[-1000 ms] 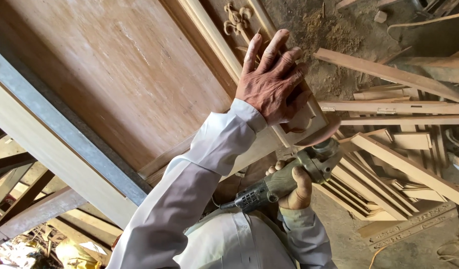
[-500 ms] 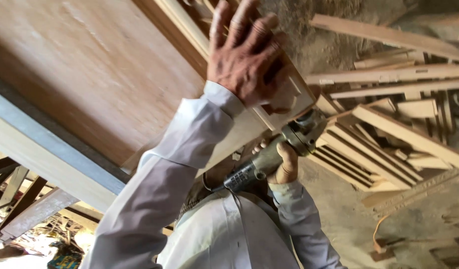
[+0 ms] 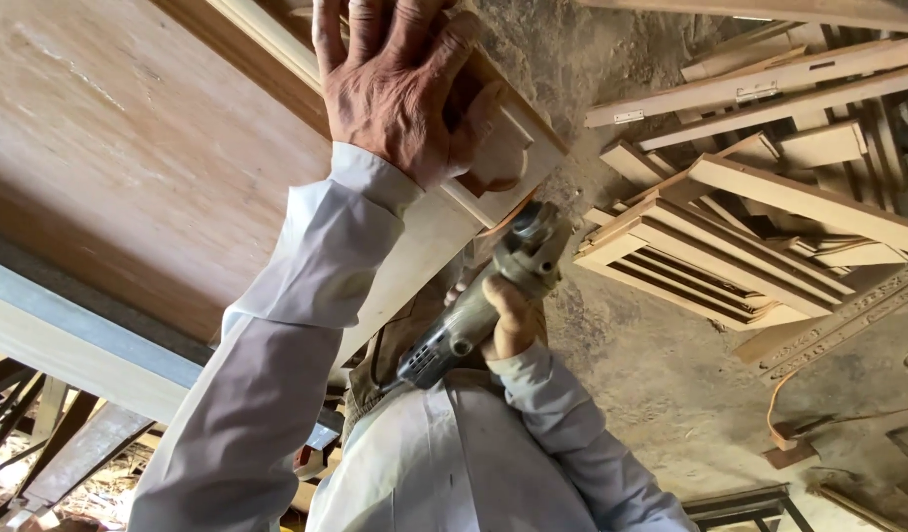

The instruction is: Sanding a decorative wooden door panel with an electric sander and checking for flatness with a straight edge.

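gripping grinder (image 3: 473, 315) right hand (image 3: 508, 320), left hand (image 3: 404, 89) steadying panel (image 3: 513, 148).

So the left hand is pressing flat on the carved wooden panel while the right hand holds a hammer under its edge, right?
Not quite. In the head view the right hand grips a grey angle grinder, not a hammer. The left hand does press flat on the carved wooden panel.

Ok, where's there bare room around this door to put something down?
Free: the wide flat door panel, between the moulded frame and the grey rail; also dusty floor below the louvred frames. Crowded: the door corner under the left hand, the grinder in the right hand, and the wood pile.
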